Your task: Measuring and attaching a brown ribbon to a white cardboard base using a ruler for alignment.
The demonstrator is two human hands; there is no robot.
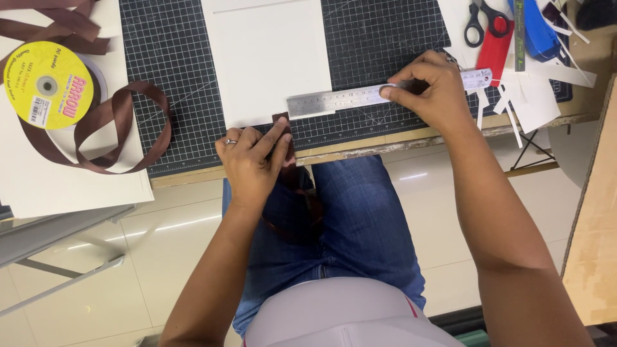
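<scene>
My left hand [252, 156] pinches the end of a dark brown ribbon [281, 119] against the near edge of a white card [267, 54] on a black gridded cutting mat [170, 71]. The ribbon trails off the table edge down over my lap. My right hand [434, 90] holds a steel ruler [340, 99] flat across the mat, fingertips pressing near its right half. The ruler's left end lies beside the ribbon end.
A yellow-labelled ribbon spool [48, 83] with loose brown loops [122, 128] sits at left on white card. Scissors [485, 19], a red cutter [496, 51], a blue tool [536, 29] and white paper strips [527, 96] lie at right. A brown board [598, 218] stands at right.
</scene>
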